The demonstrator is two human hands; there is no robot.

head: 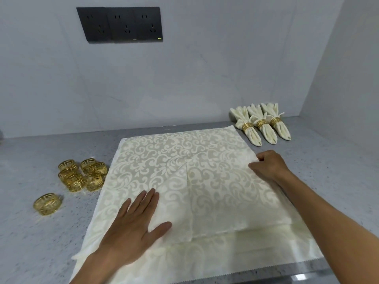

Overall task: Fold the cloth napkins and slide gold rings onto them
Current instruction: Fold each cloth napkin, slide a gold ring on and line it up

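A cream damask napkin point(164, 156) lies spread on the grey counter, with a folded-in section covering its near right part. My left hand point(133, 224) presses flat on the napkin near the fold's left edge, fingers straight. My right hand point(266, 167) grips the napkin's right edge, fingers curled round the cloth. Several gold rings point(82, 174) sit clustered left of the napkin, and one gold ring point(47, 203) lies apart, nearer to me. Three folded napkins with gold rings point(261, 125) lie at the back right.
A black socket panel point(120, 24) is on the back wall. A side wall point(338, 78) closes the right. The grey speckled counter point(30, 160) extends left, and its front edge point(307, 273) runs at the bottom right.
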